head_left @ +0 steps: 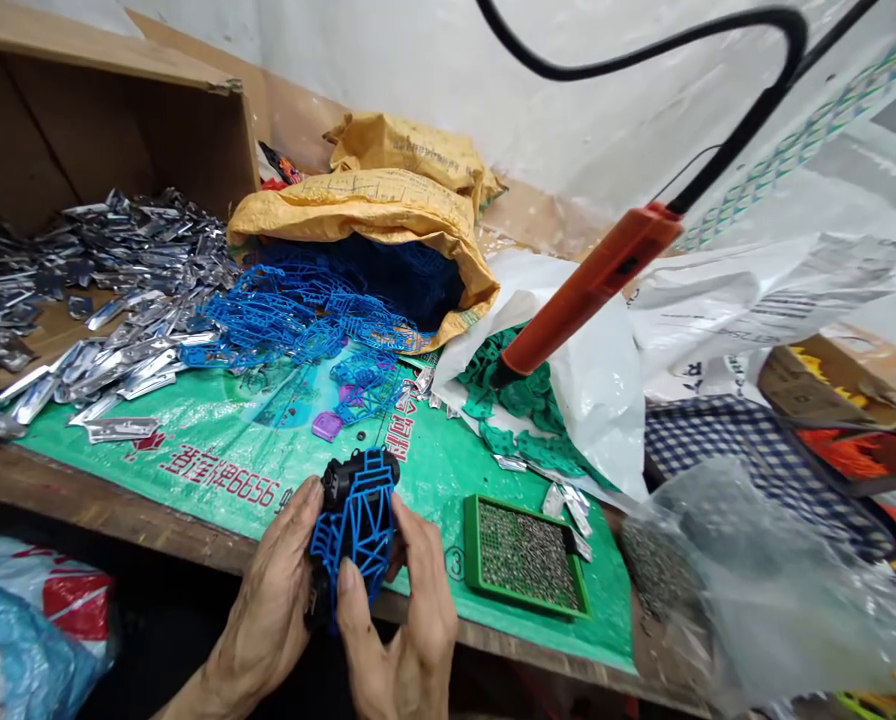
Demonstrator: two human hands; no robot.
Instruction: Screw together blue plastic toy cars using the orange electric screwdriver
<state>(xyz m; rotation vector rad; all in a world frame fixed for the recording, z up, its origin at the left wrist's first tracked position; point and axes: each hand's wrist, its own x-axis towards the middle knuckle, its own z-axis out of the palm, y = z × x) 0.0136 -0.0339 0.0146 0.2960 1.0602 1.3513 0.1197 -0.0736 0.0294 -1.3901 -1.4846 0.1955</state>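
Note:
Between both hands, over the table's front edge, is a toy car (364, 525) with a blue lattice frame and black wheels. My left hand (279, 575) is closed along its left side, fingers partly hidden behind it. My right hand (407, 610) grips the right side, thumb pressed on the blue frame. Just beyond the car lie loose blue lattice frames (365, 385) and a purple piece (327, 426). To the right, a green tray (472, 545) holds many small metal screws (530, 550). Above the table hangs an orange electric screwdriver (590, 290) on a black cable, its tip low over green parts.
A yellow woven sack (418, 205) spills blue frames at the back. Shiny silver parts (129, 350) heap at left by a cardboard box (193, 110). A white bag (613, 400) holds green plastic parts (545, 400). A clear plastic bag (778, 590) sits at the right edge.

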